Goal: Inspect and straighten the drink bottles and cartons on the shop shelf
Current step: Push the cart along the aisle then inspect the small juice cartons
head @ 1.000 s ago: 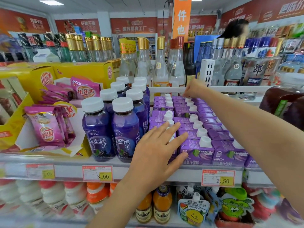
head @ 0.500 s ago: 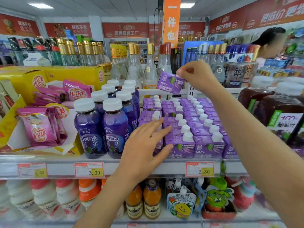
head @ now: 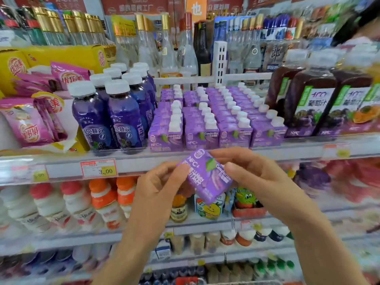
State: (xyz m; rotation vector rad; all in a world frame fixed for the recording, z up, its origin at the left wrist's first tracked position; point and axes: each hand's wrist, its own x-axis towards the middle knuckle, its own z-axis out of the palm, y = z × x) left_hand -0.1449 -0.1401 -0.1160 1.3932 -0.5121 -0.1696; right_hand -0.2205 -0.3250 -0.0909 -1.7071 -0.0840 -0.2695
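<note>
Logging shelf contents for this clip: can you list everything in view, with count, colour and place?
held carton: one, purple, tilted, in front of the shelf edge
shelf cartons: many, purple with white caps, in rows behind that edge
purple bottles: several, white caps, left of the shelf cartons
juice bottles: at least three, dark, right of the shelf cartons
sachets: several, pink, far left
glass bottles: many, clear, mostly gold caps, behind
price tag: one, red and yellow, under the purple bottles
white bottles: several, red or orange caps, lower left
left hand: grips the held carton's left side
right hand: grips its right side
</note>
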